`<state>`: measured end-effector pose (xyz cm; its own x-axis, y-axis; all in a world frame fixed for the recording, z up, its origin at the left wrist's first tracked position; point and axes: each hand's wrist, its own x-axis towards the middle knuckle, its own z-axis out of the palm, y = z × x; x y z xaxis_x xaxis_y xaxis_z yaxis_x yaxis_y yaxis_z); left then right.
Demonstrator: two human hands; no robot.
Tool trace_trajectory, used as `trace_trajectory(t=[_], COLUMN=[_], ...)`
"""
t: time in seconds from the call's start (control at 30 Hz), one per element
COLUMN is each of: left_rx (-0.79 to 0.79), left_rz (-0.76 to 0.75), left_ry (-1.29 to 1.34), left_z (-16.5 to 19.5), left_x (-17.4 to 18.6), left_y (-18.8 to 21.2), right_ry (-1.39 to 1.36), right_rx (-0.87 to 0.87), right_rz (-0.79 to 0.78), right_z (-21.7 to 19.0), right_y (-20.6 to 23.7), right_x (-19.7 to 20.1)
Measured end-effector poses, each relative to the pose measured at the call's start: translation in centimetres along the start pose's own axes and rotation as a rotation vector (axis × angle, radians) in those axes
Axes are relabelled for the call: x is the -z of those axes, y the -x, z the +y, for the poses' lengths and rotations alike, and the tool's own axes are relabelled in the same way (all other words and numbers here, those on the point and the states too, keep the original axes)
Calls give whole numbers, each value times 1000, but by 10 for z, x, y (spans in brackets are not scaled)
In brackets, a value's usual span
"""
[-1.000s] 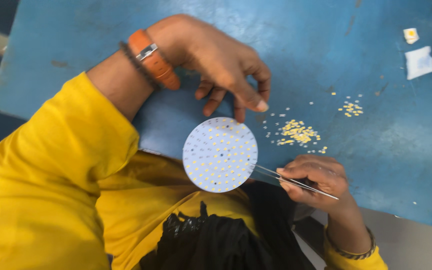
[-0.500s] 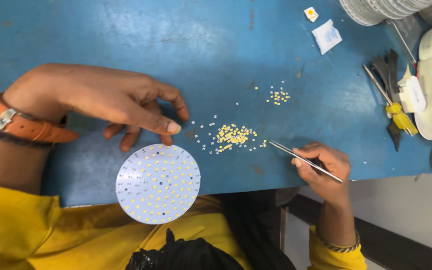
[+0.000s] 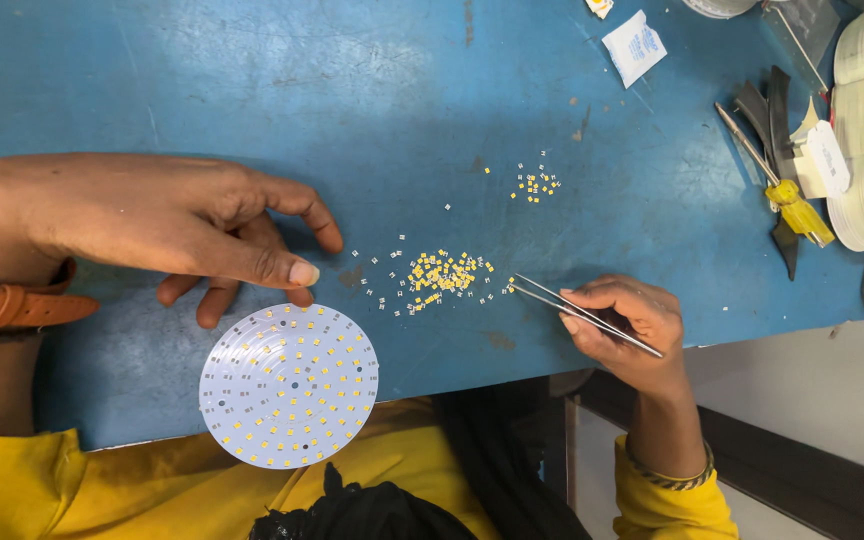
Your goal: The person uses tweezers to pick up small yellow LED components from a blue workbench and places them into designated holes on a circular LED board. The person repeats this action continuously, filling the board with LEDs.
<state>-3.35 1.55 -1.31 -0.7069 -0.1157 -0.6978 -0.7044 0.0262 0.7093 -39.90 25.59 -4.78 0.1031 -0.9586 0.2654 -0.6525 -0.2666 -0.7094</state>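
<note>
Yellow chips point(image 3: 439, 275) lie scattered in a small heap on the blue table point(image 3: 252, 90), just to the left of the tips of the tweezers point(image 3: 584, 316) that you pinch in your right hand point(image 3: 624, 328). That hand is closed around the tweezers, whose long axis runs from your fingers up and leftward, so the tips point straight at the heap and sit just beside its right edge. Your right hand is clearly the nearer one to the chips. Your left hand point(image 3: 152, 225) rests half open on the table, holding nothing, its fingertips just above the upper rim of the round white board point(image 3: 289, 385), which overhangs the near table edge, down and left of the heap. A smaller cluster of chips point(image 3: 535, 183) lies farther up the table.
</note>
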Motion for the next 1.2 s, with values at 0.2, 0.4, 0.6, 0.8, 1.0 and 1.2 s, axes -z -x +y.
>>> trace_trajectory(t=[0.2, 0.4, 0.6, 0.8, 1.0, 1.2], left_rx=[48, 44, -124, -316, -308, -279], left_rz=[11, 1, -22, -9, 54, 87], left_ry=[-6, -13, -32, -27, -66, -68], left_z=[1, -1, -3, -5, -6, -6], left_x=[-1, 0, 2, 3, 2, 1], left_y=[-1, -1, -2, -2, -2, -2], right_ry=[27, -25, -148, -273, -213, -186], right_rx=[-44, -30, -84, 198, 278, 305], right_rz=[61, 0, 17, -329, -455, -439], right_z=[0, 2, -11, -35, -56, -61], right_y=[2, 3, 2, -25, -47, -49], right_x=[-1, 0, -5, -45, -63, -68])
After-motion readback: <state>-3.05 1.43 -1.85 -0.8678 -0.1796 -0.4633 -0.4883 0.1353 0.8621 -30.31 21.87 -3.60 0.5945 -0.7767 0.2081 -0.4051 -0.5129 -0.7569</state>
